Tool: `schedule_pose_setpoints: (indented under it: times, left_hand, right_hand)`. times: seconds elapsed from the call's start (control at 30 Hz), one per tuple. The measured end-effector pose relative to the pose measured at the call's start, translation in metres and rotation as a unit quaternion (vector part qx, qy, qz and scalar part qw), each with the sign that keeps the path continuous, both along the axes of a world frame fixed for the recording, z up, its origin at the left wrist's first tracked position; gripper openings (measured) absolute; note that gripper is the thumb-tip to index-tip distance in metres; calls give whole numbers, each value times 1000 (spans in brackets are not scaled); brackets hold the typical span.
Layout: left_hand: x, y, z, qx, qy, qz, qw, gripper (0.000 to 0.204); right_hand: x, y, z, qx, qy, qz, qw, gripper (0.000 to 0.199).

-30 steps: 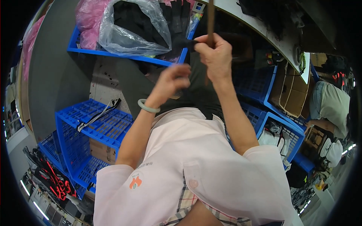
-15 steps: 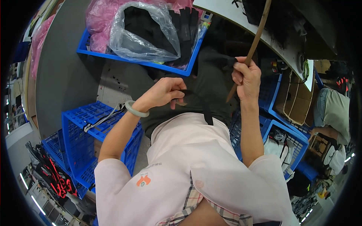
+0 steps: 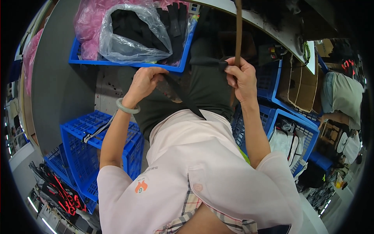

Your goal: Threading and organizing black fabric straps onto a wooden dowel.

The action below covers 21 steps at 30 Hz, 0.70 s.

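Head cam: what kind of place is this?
Probably a garment workshop or packing floor. Stacked blue plastic crates stand around the person, one crate holds clear bags of black fabric pieces, and flattened cardboard leans nearby. The left hand and right hand grip dark cloth.

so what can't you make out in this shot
Head view:
- Top of the brown stick in the right hand: cut off by the upper edge.
- Left hand fingers: curled into the dark cloth, grip hidden.
- Contents of the clear bag: dark, unclear through plastic.
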<state>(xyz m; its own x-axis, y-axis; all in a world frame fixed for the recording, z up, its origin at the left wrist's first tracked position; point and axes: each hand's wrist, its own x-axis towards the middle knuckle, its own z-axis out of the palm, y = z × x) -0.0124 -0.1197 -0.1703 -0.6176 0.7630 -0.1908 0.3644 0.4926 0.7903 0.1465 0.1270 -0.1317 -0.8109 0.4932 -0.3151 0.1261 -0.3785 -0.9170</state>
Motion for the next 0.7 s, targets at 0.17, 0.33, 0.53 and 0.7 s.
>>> schedule_pose_setpoints:
  times: [0.17,0.33,0.53,0.7]
  left_hand:
    - [9,16,18,122,75,3,990,26]
    - [57,50,63,254,-182,122,942,23]
    - [67,73,65,370,-348,220,833,19]
    - [57,67,64,394,-412,172,804,8]
  right_hand:
    - [-9,-9,11,64,-15,26,998,11]
    - [-22,-23,30,125,9,53,991,12]
    - [-30,-38,56,274,21,74,959,14]
    - [-37,-40,49,222,67,83,969,15]
